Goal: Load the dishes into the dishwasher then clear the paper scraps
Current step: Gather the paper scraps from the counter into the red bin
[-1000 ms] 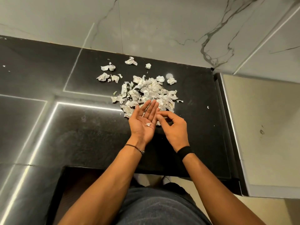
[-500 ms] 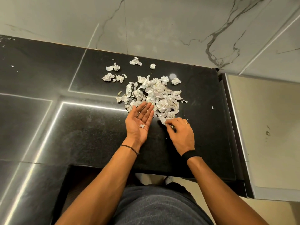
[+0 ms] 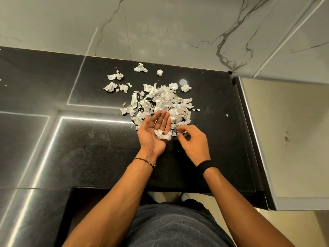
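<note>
Black speckled stone countertop, glossy, crossed by bright light streaks. Heap of paper scraps at centre, just far of the hands: white, torn, crumpled, ragged-edged. Stray wads are scattered far-left of it. Left hand lies palm up at the heap's near edge, fingers straight and close together, with a few crumpled pieces resting in the palm. Right hand is just right of it, fingers curled toward the thumb; too blurred to tell whether they pinch anything. Grey-veined marble wall behind.
</note>
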Demonstrator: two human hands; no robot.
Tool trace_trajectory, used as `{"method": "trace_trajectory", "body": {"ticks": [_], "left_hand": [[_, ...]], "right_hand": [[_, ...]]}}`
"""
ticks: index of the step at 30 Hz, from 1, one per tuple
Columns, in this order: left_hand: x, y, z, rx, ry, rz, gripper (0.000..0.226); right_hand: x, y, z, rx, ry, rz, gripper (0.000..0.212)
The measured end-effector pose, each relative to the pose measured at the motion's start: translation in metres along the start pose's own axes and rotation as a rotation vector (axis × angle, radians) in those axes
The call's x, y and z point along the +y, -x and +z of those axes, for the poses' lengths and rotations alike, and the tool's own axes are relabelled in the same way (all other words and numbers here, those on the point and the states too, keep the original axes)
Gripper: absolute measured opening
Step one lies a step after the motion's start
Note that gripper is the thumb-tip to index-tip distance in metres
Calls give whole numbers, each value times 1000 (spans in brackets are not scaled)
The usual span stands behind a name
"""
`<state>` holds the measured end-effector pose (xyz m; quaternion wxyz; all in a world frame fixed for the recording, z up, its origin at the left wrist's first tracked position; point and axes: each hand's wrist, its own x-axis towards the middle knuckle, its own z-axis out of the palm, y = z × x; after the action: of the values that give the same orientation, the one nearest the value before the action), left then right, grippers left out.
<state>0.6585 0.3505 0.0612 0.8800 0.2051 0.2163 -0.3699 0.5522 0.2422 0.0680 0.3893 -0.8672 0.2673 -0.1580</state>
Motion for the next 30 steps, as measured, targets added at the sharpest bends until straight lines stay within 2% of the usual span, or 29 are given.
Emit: {"method": "trace_trajectory", "body": {"ticks": [3,7,9,13,16,19,21,23,26,30], "left_hand": [[4,0,-4,-3,35,-4,43],[7,1,-7,20,63,17,45],[9,1,-8,40,28,44,45],[7,-1,-8,71,-53,69,46],[0,-1,-6,55,-64,20,43],[-3,-1,-5,29,4,-13,39],[0,0,-7,27,64,-1,38],[5,1,-9,22,87,30,37],[13,2,-14,29,67,69,37],[23,6,-18,42,27,115,39]], "right_hand": [[13,-2,13,-156,321,-125,24],[17,2,25,-117,425,-176,16],[17,7,22,-65,350,-145,14],[-8,13,9,73,-40,-58,8],[-32,11,8,0,-158,-121,16],[-31,10,8,-15,-216,-82,18],[-19,11,9,17,-167,-42,18],[-3,11,15,-29,-34,-22,23],[10,11,31,-137,200,-138,27],[11,9,40,-130,288,-222,17]]}}
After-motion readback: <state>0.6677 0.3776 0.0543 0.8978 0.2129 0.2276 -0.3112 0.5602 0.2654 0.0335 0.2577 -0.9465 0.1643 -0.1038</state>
